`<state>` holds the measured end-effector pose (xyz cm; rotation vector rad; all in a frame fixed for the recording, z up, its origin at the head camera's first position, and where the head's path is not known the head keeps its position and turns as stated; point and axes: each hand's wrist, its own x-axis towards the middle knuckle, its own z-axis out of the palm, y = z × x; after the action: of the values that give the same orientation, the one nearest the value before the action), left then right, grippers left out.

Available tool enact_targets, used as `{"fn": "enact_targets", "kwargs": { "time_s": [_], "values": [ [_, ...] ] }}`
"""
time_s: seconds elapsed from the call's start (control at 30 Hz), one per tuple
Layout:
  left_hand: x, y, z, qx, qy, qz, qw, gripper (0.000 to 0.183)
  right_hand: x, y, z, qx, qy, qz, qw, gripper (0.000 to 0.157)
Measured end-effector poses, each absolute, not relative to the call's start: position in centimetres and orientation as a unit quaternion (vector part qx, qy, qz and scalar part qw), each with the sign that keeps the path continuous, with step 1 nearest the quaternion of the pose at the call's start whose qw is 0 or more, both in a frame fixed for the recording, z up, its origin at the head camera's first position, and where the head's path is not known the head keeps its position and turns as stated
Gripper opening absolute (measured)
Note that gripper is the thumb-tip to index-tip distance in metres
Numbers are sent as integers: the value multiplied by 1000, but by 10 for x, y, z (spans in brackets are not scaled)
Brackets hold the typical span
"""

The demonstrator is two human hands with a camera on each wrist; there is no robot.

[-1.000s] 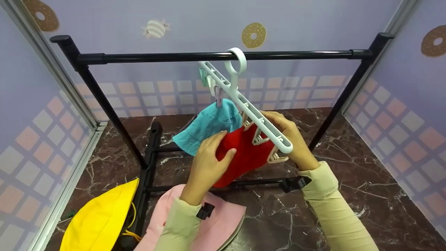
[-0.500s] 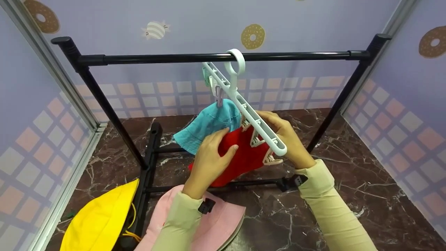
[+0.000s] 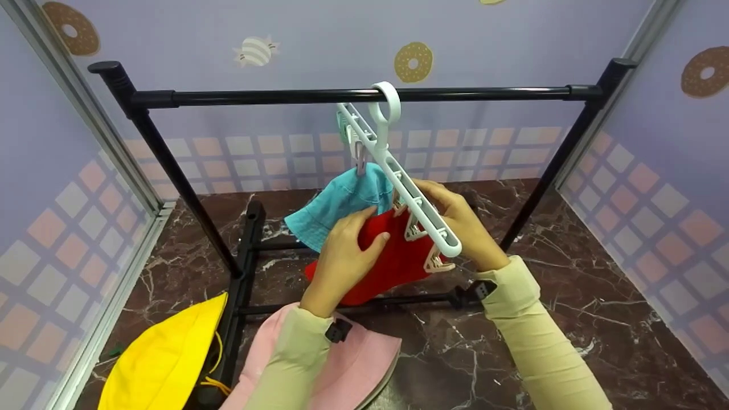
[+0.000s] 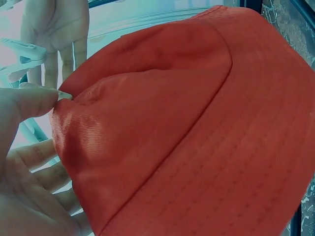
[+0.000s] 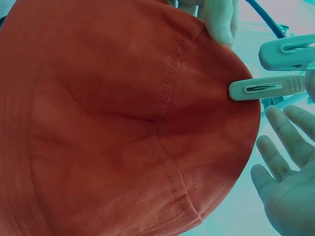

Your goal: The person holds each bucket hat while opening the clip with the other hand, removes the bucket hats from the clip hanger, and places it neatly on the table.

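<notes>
My left hand [image 3: 344, 250] holds a red bucket hat [image 3: 398, 256] by its crown, below the near half of a white hanger [image 3: 421, 205]. In the left wrist view, the thumb [image 4: 29, 103] lies at the hat's edge with the fingers behind it. My right hand [image 3: 458, 219] is on the hanger's far right side, partly hidden by it. The right wrist view shows its fingers [image 5: 293, 162] spread beside a clothes clip [image 5: 268, 88], whose tip overlaps the hat's crown; a thumb is at its outer end. Beige clips [image 3: 438, 262] hang from the hanger.
The hanger hooks over a black rack bar [image 3: 256, 97]. A turquoise bucket hat [image 3: 336, 205] hangs behind from a lilac clip [image 3: 360, 156]. A pink hat [image 3: 364, 353] lies on the dark marbled surface [image 3: 569, 273]. A yellow hat [image 3: 165, 353] leans at the rack's left foot.
The hanger's near end has swung left and slightly down. The red hat and my right hand have shifted a little left with it. My left hand keeps its hold.
</notes>
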<state>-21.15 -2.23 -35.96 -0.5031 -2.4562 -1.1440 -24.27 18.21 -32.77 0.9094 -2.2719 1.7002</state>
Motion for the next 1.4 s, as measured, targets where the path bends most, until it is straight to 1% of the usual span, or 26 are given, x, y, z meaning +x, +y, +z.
{"fn": "enact_targets", "kwargs": {
  "time_s": [0.37, 0.57, 0.83, 1.27, 1.4],
  "values": [
    [-215, -20, -359, -179, -878, -402, 188, 45, -244, 179, -324, 298, -741, 600, 52, 43],
    [-216, -19, -358, -186, -875, -399, 201, 42, -244, 176, -321, 294, -746, 595, 53, 45],
    [-218, -20, -358, -195, -872, -395, 215, 37, -244, 174, -320, 287, -742, 605, 25, 44],
    [-218, -21, -358, -208, -862, -401, 229, 29, -244, 171, -319, 287, -765, 574, 54, 40],
    [-218, -21, -359, -209, -854, -411, 241, 23, -244, 168, -319, 283, -777, 556, 79, 37]
  ]
}}
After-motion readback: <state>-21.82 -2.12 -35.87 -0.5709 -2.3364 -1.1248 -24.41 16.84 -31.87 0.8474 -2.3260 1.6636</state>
